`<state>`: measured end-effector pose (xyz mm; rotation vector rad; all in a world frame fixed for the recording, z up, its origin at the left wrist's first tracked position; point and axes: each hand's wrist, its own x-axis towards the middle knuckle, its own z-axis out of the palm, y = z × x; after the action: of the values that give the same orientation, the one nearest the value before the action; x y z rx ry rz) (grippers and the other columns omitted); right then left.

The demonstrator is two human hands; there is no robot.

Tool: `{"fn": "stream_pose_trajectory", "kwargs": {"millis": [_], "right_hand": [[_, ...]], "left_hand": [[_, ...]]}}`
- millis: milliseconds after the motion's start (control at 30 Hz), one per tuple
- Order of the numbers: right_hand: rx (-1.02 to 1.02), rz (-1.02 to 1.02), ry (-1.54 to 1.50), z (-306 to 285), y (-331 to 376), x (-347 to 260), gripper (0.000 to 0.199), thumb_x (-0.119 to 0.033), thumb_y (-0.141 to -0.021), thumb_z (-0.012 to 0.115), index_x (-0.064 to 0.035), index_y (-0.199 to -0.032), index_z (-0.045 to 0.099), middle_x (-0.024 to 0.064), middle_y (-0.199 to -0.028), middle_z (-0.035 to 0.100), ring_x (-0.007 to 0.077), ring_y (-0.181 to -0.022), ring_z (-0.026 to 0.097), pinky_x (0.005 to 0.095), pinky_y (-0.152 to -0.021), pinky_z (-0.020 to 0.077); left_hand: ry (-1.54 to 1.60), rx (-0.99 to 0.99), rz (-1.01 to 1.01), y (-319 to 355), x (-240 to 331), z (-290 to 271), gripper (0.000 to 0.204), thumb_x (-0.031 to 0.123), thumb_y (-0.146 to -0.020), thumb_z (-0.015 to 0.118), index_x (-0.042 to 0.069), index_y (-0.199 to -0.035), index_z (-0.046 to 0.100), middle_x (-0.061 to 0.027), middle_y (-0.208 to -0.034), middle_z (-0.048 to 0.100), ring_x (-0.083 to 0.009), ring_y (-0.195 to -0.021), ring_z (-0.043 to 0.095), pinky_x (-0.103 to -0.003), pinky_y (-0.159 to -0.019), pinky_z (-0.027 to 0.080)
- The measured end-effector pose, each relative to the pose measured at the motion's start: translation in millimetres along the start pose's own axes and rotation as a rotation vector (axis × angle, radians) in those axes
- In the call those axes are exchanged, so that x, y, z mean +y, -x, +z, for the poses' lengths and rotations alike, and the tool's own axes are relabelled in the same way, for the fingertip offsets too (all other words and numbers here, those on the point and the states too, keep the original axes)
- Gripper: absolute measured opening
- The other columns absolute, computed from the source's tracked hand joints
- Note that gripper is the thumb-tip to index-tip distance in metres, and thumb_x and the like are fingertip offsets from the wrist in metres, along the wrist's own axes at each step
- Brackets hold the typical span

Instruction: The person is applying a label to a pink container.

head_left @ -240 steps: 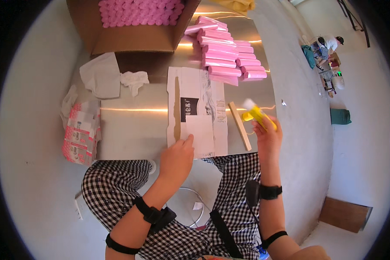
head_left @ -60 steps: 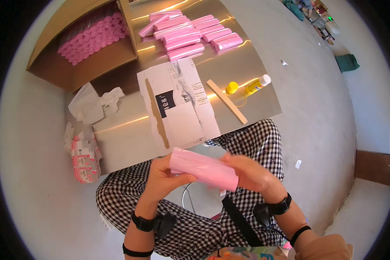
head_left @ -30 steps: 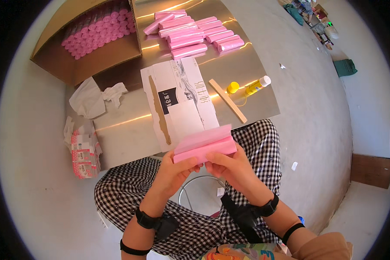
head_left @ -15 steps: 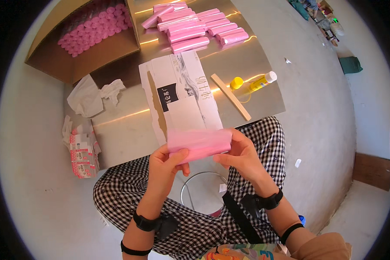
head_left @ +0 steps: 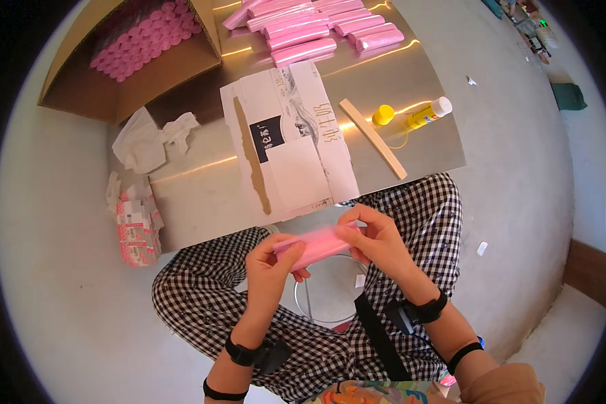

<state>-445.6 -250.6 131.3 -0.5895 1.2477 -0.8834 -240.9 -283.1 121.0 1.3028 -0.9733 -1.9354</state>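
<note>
Both hands hold a pink packet (head_left: 318, 244) over the lap, just off the near edge of the metal table (head_left: 202, 202); the left hand (head_left: 271, 266) has its fingers curled around the packet's left end, thumb on top; the right hand (head_left: 377, 241) pinches the right end, fingers closed on it. The packet lies roughly level, tilted up slightly toward the right. On the table near the near edge lies a flattened white carton (head_left: 286, 145) with a brown strip (head_left: 251, 156) along its left side; right of it a wooden stick (head_left: 372, 138) lies slanted, with a yellow cap (head_left: 383, 114) and a glue bottle (head_left: 427, 113) beside it near the right edge. Pink packets (head_left: 316, 30) are stacked at the far edge; an open box (head_left: 124, 60) of pink rolls stands at the far left corner; crumpled paper (head_left: 148, 135) lies at the left edge.
</note>
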Motion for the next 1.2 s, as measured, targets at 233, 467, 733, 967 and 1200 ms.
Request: {"fn": "stream_pose_trajectory", "kwargs": {"millis": [233, 467, 733, 967, 1200], "right_hand": [[0.003, -0.274, 0.222, -12, -1, 13, 0.022, -0.006, -0.080, 0.072, -0.0037, -0.099, 0.061, 0.0023, -0.093, 0.058, 0.0092, -0.077, 0.056, 0.0214, -0.063, 0.0455], [0.097, -0.718, 0.849, -21, -53, -16, 0.028, -0.010, -0.074, 0.073, -0.0043, -0.098, 0.062, 0.0097, -0.091, 0.058, 0.0270, -0.086, 0.056, 0.0337, -0.076, 0.0455], [0.044, -0.947, 1.048, -26, -84, -19, 0.027, -0.010, -0.070, 0.073, -0.0041, -0.094, 0.060, 0.0091, -0.094, 0.059, 0.0288, -0.093, 0.054, 0.0373, -0.083, 0.0440], [0.091, -0.906, 1.131, -27, -75, -22, 0.022, -0.005, -0.071, 0.071, -0.0036, -0.090, 0.059, 0.0072, -0.101, 0.061, 0.0274, -0.096, 0.054, 0.0355, -0.084, 0.0442], [0.190, -1.094, 1.296, -13, -59, -9, 0.019, -0.006, -0.068, 0.066, -0.0051, -0.085, 0.057, 0.0045, -0.090, 0.057, 0.0235, -0.089, 0.055, 0.0347, -0.076, 0.0456]], "left_hand": [[-0.010, -0.056, 0.013, -6, -5, -6, 0.017, 0.006, -0.084, 0.067, -0.002, -0.098, 0.063, -0.0082, -0.087, 0.064, -0.0136, -0.070, 0.063, -0.025, -0.061, 0.052], [-0.763, 0.071, 0.592, -57, 21, -14, 0.026, 0.006, -0.074, 0.073, 0.002, -0.099, 0.064, -0.0067, -0.090, 0.062, -0.0203, -0.086, 0.059, -0.029, -0.074, 0.048], [-0.969, 0.136, 0.897, -73, 5, -18, 0.021, 0.002, -0.072, 0.072, 0.001, -0.092, 0.064, -0.0096, -0.096, 0.064, -0.0267, -0.089, 0.058, -0.033, -0.076, 0.048], [-0.895, 0.093, 0.967, -77, 6, -15, 0.018, -0.002, -0.072, 0.071, 0.000, -0.089, 0.065, -0.0096, -0.094, 0.065, -0.0261, -0.087, 0.060, -0.033, -0.077, 0.049], [-0.874, 0.058, 0.935, -79, 8, -21, 0.014, -0.003, -0.072, 0.071, 0.000, -0.083, 0.064, -0.0089, -0.091, 0.065, -0.0237, -0.082, 0.060, -0.032, -0.070, 0.051]]}}
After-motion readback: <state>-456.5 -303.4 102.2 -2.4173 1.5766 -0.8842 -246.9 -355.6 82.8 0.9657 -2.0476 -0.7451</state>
